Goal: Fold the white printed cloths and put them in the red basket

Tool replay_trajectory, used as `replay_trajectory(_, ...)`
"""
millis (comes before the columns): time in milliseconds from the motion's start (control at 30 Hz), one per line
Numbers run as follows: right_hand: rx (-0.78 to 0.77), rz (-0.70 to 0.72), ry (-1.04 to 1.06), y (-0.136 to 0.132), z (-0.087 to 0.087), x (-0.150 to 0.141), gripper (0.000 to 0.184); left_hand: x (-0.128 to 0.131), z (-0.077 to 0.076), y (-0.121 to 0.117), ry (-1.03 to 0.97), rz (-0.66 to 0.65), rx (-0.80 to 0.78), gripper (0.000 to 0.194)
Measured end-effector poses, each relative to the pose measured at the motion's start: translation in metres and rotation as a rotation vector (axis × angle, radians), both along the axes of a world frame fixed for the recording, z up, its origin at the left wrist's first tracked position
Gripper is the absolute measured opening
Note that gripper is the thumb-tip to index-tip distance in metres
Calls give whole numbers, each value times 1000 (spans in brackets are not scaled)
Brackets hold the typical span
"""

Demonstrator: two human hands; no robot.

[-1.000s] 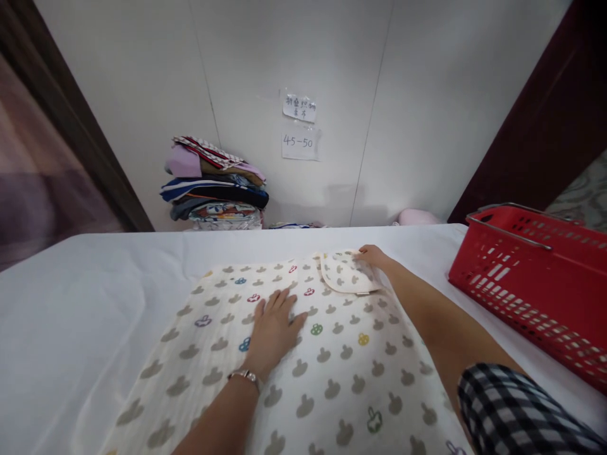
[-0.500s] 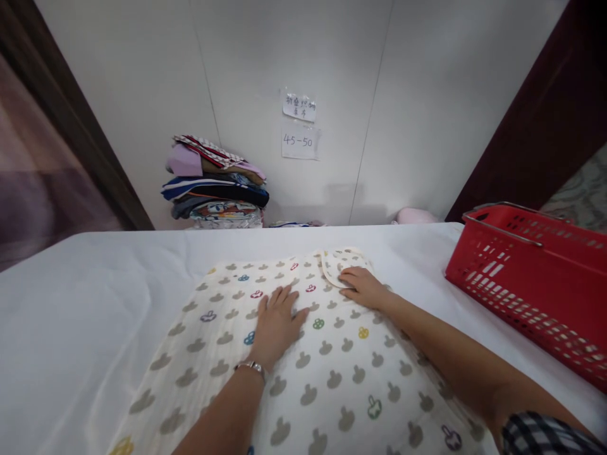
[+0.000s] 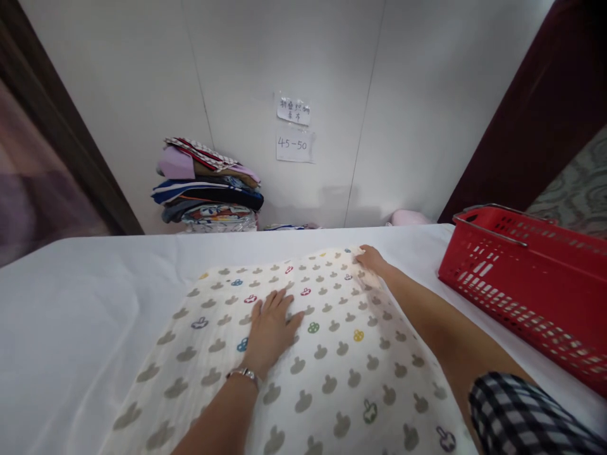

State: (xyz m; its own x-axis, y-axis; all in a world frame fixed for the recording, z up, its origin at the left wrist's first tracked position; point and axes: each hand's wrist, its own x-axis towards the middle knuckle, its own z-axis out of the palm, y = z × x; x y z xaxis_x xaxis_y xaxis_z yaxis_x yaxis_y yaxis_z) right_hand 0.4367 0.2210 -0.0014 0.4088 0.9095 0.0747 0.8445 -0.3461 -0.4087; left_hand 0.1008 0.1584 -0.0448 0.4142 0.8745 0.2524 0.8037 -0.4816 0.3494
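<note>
A cream cloth (image 3: 327, 373) printed with grey and coloured mushrooms is spread over the white-covered table. My left hand (image 3: 272, 332) lies flat on its middle, fingers spread, a metal bracelet at the wrist. At the cloth's far right corner, my right hand (image 3: 372, 259) has its fingers closed around the edge; part of the fingers is hidden. That corner lies unfolded, with slight creases below the hand. The near edge of the cloth runs out of view.
A red plastic basket (image 3: 526, 291) with a metal handle stands on the right. Beyond the table's far edge is a stack of folded fabrics (image 3: 208, 186) at the left. A pink item (image 3: 410, 217) sits at the back right. Paper signs (image 3: 294, 145) are taped to the wall.
My right hand has moved outward to the cloth's far right corner, and the flap that was folded over there now lies opened out. My left hand has stayed flat on the cloth.
</note>
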Motion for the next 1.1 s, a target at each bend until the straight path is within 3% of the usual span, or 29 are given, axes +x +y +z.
replay_trajectory(267, -35, -42, 20, 8, -16, 13, 36, -1, 1, 0, 19, -5, -15, 49)
replay_trajectory(467, 18, -10, 3, 6, -18, 11, 26, 0, 3, 0, 34, 5, -15, 48)
replay_trajectory(600, 56, 21, -2, 1, -20, 9, 31, 0, 2, 0, 7, -4, -6, 46)
replay_trajectory(833, -4, 58, -108, 8, -22, 5, 20, -1, 1, 1, 4, -4, -5, 46)
replay_trajectory(1000, -30, 41, -227, 8, -22, -1, 23, -1, 2, -1, -6, -6, -5, 45)
replay_trajectory(1100, 1, 64, -283, 4, -18, -9, 34, 0, 4, -2, -1, -6, -30, 46)
